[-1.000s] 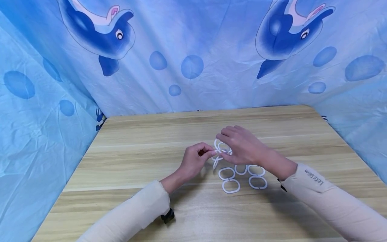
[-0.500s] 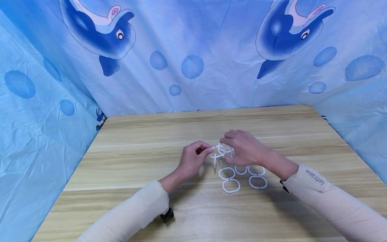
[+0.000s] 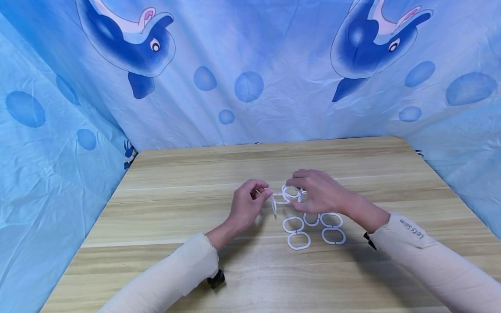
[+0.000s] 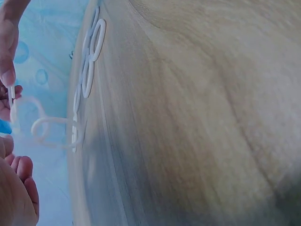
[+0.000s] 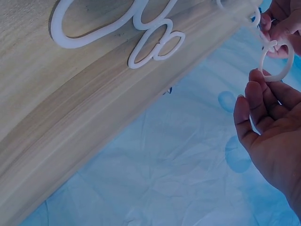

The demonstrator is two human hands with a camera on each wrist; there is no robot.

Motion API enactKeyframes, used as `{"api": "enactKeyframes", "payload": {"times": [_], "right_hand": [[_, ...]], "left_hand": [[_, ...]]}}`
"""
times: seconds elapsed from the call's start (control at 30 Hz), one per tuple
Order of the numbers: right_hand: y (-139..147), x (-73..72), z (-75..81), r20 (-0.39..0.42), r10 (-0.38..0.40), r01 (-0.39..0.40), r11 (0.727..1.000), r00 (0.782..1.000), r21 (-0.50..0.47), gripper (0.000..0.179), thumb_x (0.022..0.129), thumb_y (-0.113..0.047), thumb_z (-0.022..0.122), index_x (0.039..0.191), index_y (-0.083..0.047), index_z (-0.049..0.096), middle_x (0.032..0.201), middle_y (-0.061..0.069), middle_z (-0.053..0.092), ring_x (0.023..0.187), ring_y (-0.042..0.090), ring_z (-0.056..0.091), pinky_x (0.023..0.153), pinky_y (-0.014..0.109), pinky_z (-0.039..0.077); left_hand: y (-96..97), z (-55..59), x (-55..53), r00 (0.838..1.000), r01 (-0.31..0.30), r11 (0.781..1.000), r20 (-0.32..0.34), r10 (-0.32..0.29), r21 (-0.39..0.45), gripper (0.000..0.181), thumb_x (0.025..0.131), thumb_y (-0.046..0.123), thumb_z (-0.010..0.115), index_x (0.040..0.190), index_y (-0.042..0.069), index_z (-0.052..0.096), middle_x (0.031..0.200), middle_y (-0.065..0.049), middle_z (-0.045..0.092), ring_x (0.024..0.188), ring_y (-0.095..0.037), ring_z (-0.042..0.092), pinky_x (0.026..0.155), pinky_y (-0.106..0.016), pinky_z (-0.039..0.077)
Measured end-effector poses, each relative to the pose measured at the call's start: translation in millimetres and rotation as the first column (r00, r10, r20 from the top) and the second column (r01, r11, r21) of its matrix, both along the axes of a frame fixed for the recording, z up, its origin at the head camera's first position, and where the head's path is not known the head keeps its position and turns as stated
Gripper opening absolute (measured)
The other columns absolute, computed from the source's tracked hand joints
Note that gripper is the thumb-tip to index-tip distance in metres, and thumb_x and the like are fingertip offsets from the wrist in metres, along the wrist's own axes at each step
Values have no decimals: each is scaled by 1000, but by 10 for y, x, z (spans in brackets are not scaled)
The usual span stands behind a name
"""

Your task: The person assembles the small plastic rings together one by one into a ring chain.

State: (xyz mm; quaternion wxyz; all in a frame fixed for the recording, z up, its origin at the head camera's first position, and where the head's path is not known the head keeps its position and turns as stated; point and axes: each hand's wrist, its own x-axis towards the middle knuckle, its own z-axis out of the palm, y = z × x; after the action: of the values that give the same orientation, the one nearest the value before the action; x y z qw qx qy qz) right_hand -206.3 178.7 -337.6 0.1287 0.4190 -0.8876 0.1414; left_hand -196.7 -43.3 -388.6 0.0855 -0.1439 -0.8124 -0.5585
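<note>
A short chain of white oval links [image 5: 278, 77] is held up between my two hands over the middle of the table. My left hand [image 3: 246, 203] pinches its left end between thumb and fingertips. My right hand [image 3: 324, 191] grips a link at the other end, with the thumb below and fingers above in the head view. From the left part of the chain, one link [image 3: 274, 208] dangles. The left wrist view shows the hanging links [image 4: 51, 120] blurred. Just in front of the right hand, several more white links [image 3: 299, 248] lie flat on the table.
The wooden table [image 3: 176, 217] carries the loose links, grouped in touching pairs. Its far edge meets a blue curtain [image 3: 274, 117] printed with dolphins and bubbles, which also hangs at both sides. A black wrist strap [image 3: 216, 279] shows under the left sleeve.
My hands have drawn slightly apart, the left one moving left and the right one a little right. The chain between them has spread out, and the dangling link has shifted left.
</note>
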Motion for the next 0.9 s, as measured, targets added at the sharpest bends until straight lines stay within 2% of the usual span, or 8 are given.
{"api": "enactKeyframes", "payload": {"times": [0.1, 0.3, 0.4, 0.43, 0.63, 0.67, 0.77, 0.9], "right_hand": [[1, -10, -11, 5, 6, -6, 1000, 1000, -16, 40, 77, -33, 73, 107, -6, 70, 90, 2, 62, 73, 13, 54, 64, 33, 48], [17, -37, -32, 58, 0, 3, 999, 998, -49, 36, 79, -31, 74, 105, -8, 71, 82, -3, 57, 70, 12, 52, 62, 28, 44], [25, -39, -31, 105, -18, 24, 998, 994, -59, 35, 79, -32, 74, 106, -8, 71, 79, -2, 55, 70, 15, 52, 60, 26, 42], [26, -38, -30, 117, -24, 31, 998, 993, -60, 35, 80, -32, 74, 106, -8, 71, 79, -2, 55, 70, 15, 52, 60, 26, 42], [22, -37, -31, 144, -11, 22, 996, 990, -82, 32, 80, -32, 74, 104, -11, 71, 78, -2, 55, 71, 12, 51, 61, 25, 42], [20, -37, -32, 153, 2, 12, 996, 988, -93, 30, 81, -31, 74, 104, -12, 71, 78, -3, 55, 71, 12, 50, 61, 25, 42], [9, -39, -38, 211, 48, -18, 990, 976, -142, 23, 83, -29, 73, 102, -16, 71, 78, -5, 56, 72, 12, 52, 62, 27, 44], [3, -50, -46, 321, 114, -45, 975, 940, -216, 15, 85, -25, 72, 100, -21, 70, 78, -6, 57, 74, 11, 53, 66, 32, 49]], "left_hand": [[-2, -3, -3, 1000, -6, 1000, -20, 6, -4, 18, 84, 6, 74, 100, 7, 66, 83, -2, 62, 68, -12, 54, 59, -21, 46], [6, -13, 3, 999, 25, 1000, -34, -26, -9, 19, 82, 2, 75, 97, 7, 67, 85, -3, 62, 68, -13, 55, 59, -21, 46], [15, -17, 12, 998, 52, 999, -30, -52, 13, 19, 80, 2, 76, 97, 7, 68, 89, -9, 63, 69, -14, 55, 59, -20, 46], [22, 27, 41, 998, 64, 998, -29, -64, 19, 19, 80, 0, 76, 96, 6, 69, 91, -13, 63, 70, -17, 56, 59, -20, 45], [43, 29, 56, 988, 123, 992, -93, -121, 9, 20, 78, 1, 78, 96, 6, 72, 91, -10, 64, 68, -16, 56, 59, -22, 48], [44, -16, 29, 986, 127, 992, -106, -126, 5, 20, 77, 2, 79, 96, 8, 73, 90, -8, 64, 67, -13, 56, 59, -22, 48], [58, -13, 30, 984, 133, 991, -117, -133, -8, 20, 77, 3, 79, 95, 11, 75, 90, -6, 64, 66, -12, 55, 59, -24, 49], [71, -11, 29, 983, 135, 991, -124, -135, -6, 20, 77, 2, 79, 93, 14, 76, 88, 1, 64, 67, -12, 55, 60, -25, 49]]}}
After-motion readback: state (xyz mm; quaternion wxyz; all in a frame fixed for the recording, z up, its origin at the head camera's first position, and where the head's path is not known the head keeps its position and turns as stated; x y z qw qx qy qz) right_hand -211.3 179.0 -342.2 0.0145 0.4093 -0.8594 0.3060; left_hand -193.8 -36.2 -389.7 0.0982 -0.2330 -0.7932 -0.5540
